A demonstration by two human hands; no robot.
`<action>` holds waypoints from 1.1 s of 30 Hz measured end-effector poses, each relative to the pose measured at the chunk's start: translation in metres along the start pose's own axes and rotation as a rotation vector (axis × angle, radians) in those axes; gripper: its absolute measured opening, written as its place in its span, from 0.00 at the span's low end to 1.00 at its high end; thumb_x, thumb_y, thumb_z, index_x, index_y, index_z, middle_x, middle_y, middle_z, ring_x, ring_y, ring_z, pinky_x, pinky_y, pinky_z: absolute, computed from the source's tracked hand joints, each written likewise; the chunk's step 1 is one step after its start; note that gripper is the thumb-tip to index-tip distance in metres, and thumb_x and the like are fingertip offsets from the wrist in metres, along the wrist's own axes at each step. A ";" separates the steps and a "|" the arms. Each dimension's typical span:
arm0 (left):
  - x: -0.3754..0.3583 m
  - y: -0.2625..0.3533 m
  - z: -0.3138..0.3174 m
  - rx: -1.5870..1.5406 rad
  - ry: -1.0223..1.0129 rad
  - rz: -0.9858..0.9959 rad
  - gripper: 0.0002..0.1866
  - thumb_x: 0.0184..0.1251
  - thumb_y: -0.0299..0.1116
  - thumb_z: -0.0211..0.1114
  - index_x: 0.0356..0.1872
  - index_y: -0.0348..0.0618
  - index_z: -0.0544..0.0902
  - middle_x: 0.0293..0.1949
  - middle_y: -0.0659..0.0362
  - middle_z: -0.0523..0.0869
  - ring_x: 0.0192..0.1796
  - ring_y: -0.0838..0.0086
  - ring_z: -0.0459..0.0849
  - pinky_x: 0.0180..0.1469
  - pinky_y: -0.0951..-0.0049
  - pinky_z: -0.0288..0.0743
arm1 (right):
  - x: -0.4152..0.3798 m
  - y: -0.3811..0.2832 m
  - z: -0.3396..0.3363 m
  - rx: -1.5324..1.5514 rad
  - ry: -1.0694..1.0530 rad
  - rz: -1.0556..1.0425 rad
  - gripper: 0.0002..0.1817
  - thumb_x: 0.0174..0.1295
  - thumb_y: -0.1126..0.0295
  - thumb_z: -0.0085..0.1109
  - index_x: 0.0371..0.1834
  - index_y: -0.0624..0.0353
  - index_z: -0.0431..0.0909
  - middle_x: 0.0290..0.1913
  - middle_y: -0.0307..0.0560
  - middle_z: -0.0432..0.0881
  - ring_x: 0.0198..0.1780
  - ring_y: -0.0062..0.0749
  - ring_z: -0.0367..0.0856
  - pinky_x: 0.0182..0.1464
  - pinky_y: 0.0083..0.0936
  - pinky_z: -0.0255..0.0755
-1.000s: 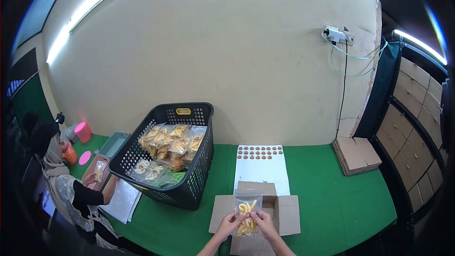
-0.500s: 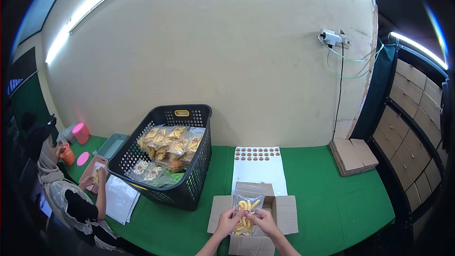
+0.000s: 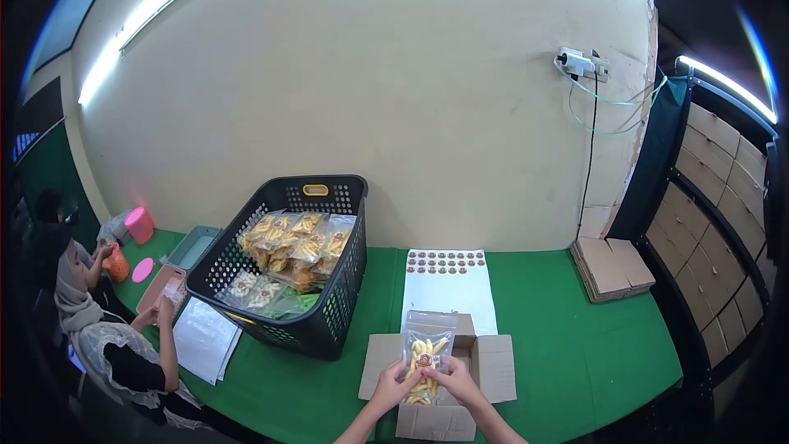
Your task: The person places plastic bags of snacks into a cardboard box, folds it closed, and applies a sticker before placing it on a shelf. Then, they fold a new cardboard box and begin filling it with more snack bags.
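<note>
A clear zip bag of yellow, curved snack sticks [image 3: 429, 344] is held upright between both hands. On its front sits a round brown sticker [image 3: 424, 360]. My left hand [image 3: 394, 385] pinches the bag's left side, thumb on the front. From the right, my right hand [image 3: 457, 382] grips it the same way, its thumb close to the sticker. Behind and beneath the bag stands an open cardboard box [image 3: 496, 368] with its flaps spread; the bag hides much of its inside. Just beyond lies a white sheet [image 3: 448, 300] with rows of round brown stickers along its top.
A black basket [image 3: 333, 325] of packed snack bags [image 3: 283, 234] stands left. Flattened cartons [image 3: 615, 267] are stacked at right. Far left, a co-worker [image 3: 131, 362] handles something over a pink tray [image 3: 168, 284], near white sheets [image 3: 204, 337]; another person is behind.
My thumbs have moved down and apart from the bag's middle, so the round sticker now shows fully. The co-worker's hands have lowered toward the pink tray.
</note>
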State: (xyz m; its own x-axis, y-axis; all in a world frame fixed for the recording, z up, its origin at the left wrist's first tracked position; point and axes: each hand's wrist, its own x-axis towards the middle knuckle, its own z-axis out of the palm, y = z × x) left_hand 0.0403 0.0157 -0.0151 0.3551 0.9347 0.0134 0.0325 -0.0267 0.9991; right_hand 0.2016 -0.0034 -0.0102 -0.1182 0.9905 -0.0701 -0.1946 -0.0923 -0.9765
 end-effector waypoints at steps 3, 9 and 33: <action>0.001 -0.005 -0.003 -0.044 -0.055 -0.014 0.17 0.60 0.32 0.62 0.47 0.34 0.76 0.42 0.59 0.78 0.43 0.80 0.77 0.43 0.78 0.73 | 0.005 0.011 -0.011 0.009 -0.026 0.067 0.15 0.56 0.70 0.61 0.44 0.65 0.74 0.40 0.41 0.79 0.40 0.20 0.77 0.43 0.18 0.71; 0.001 -0.017 -0.011 -0.054 -0.124 0.016 0.17 0.59 0.34 0.63 0.45 0.34 0.77 0.40 0.60 0.78 0.41 0.80 0.76 0.44 0.80 0.71 | 0.004 0.021 -0.020 0.045 -0.115 0.122 0.15 0.56 0.70 0.60 0.45 0.65 0.74 0.39 0.40 0.79 0.39 0.18 0.77 0.40 0.18 0.72; 0.018 -0.001 -0.014 0.049 0.100 0.186 0.13 0.62 0.36 0.60 0.36 0.34 0.81 0.29 0.61 0.80 0.25 0.86 0.74 0.25 0.84 0.67 | 0.032 -0.029 -0.011 -0.272 -0.221 0.030 0.18 0.59 0.63 0.57 0.46 0.66 0.73 0.37 0.39 0.79 0.36 0.16 0.75 0.37 0.15 0.70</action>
State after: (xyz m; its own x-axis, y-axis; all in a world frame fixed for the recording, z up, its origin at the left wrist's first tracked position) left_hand 0.0338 0.0374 -0.0157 0.2654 0.9425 0.2032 0.0216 -0.2165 0.9760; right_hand 0.2145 0.0320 0.0136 -0.3336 0.9391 -0.0828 0.0752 -0.0610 -0.9953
